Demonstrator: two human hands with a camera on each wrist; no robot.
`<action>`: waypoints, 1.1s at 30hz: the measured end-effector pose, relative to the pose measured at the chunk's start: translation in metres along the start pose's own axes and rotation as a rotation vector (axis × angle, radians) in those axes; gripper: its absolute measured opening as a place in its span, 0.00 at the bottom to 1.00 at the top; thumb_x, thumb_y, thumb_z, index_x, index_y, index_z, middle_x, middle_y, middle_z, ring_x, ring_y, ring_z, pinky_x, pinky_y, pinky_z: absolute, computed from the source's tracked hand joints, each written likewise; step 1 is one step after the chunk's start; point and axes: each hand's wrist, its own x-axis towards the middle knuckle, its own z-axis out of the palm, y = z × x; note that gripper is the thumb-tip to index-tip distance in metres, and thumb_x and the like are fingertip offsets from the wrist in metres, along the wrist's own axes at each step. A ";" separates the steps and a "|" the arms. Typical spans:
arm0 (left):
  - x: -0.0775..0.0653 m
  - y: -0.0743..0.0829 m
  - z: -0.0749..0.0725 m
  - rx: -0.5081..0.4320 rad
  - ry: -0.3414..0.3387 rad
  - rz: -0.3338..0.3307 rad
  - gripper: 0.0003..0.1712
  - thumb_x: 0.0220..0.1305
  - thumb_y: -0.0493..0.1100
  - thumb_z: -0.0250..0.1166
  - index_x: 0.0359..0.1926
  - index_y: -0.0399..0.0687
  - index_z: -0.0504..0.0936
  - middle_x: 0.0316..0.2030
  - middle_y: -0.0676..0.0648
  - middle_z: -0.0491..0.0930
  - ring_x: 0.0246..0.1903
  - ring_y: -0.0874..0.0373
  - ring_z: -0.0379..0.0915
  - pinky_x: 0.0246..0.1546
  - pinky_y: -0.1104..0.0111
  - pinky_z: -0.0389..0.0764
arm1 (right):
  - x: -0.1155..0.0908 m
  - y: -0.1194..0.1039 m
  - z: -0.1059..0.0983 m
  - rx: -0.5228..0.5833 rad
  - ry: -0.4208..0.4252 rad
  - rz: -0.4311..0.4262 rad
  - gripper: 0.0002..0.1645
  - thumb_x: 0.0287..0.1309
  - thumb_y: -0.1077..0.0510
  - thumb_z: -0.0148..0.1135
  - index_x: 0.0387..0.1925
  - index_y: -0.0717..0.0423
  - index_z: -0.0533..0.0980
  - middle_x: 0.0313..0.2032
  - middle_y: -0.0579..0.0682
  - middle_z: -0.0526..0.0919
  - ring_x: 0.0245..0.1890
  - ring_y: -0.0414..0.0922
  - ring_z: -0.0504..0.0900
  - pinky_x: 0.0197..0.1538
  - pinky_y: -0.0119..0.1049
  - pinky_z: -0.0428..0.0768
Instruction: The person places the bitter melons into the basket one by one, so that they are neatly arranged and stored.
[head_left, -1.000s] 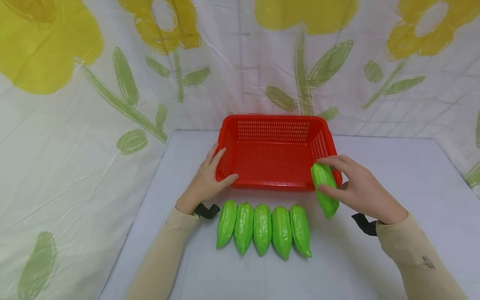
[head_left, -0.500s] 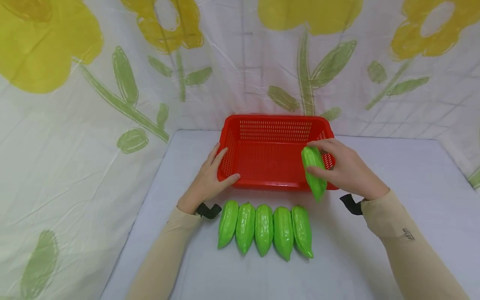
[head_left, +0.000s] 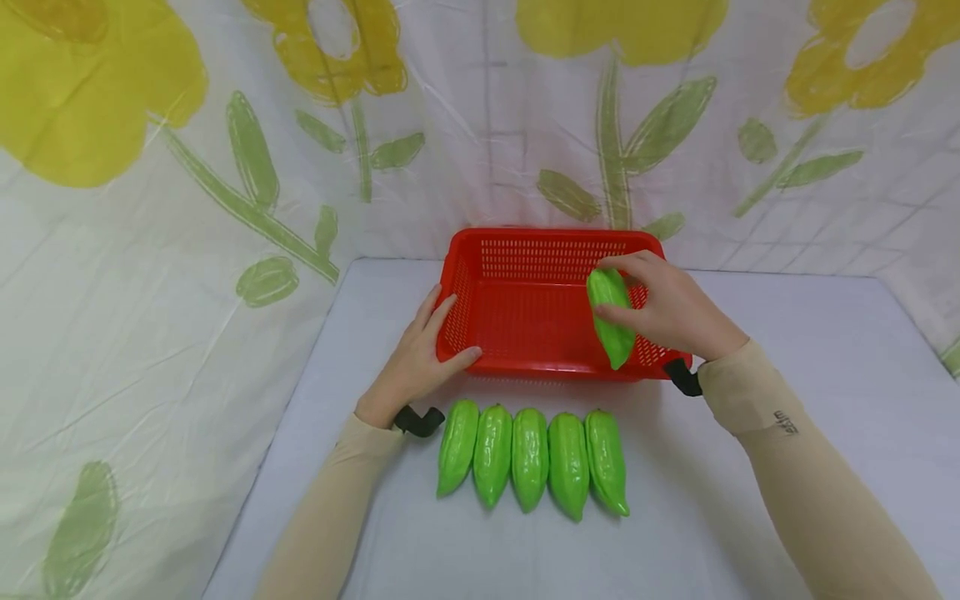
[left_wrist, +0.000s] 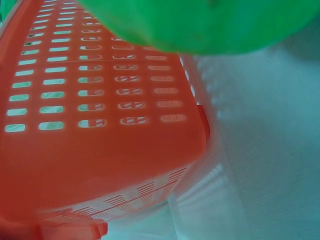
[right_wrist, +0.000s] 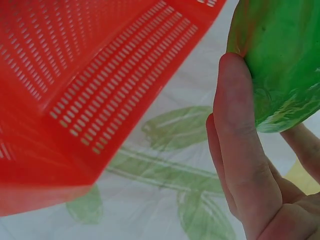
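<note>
My right hand (head_left: 671,304) holds a green, ridged, pointed fruit (head_left: 613,329) resembling a bitter melon between thumb and fingers. The fruit hangs tilted over the right part of a red plastic basket (head_left: 562,365). Fingertips press against its green skin (right_wrist: 280,65) in the right wrist view. At the basket's front left corner, my left hand (head_left: 408,362) rests on the rim with fingers spread and thumb along the front edge. In front of the basket lies a row of several similar green fruits (head_left: 530,458). The left wrist view shows the slotted basket wall (left_wrist: 90,145) but no fingers.
The basket stands on a white-covered table (head_left: 787,358), near the back edge. Behind it hangs a white curtain (head_left: 480,158) painted with yellow flowers and green leaves. Black straps (head_left: 682,377) sit at both wrists.
My right hand has carried the green fruit leftward and farther back, from the basket's front right corner to over its inside. The left hand and the row stay essentially where they were.
</note>
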 end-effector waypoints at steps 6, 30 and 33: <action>0.000 -0.001 -0.001 0.002 0.001 -0.004 0.57 0.65 0.72 0.62 0.84 0.56 0.49 0.84 0.56 0.35 0.81 0.43 0.45 0.72 0.36 0.62 | 0.018 -0.002 0.003 0.019 -0.039 0.036 0.37 0.66 0.46 0.70 0.72 0.52 0.71 0.67 0.56 0.73 0.61 0.58 0.75 0.61 0.58 0.79; -0.001 0.001 -0.002 -0.007 -0.008 -0.013 0.57 0.64 0.73 0.61 0.84 0.59 0.49 0.84 0.56 0.35 0.82 0.46 0.44 0.72 0.39 0.66 | 0.086 -0.012 0.031 0.098 -0.136 0.112 0.39 0.67 0.41 0.66 0.73 0.51 0.69 0.65 0.53 0.76 0.57 0.54 0.78 0.60 0.52 0.79; -0.001 0.000 -0.002 -0.007 -0.010 -0.019 0.57 0.64 0.74 0.61 0.84 0.60 0.48 0.84 0.56 0.35 0.82 0.46 0.44 0.71 0.40 0.67 | 0.094 -0.016 0.035 0.114 -0.138 0.103 0.38 0.68 0.43 0.66 0.73 0.53 0.69 0.64 0.54 0.76 0.55 0.54 0.78 0.59 0.51 0.80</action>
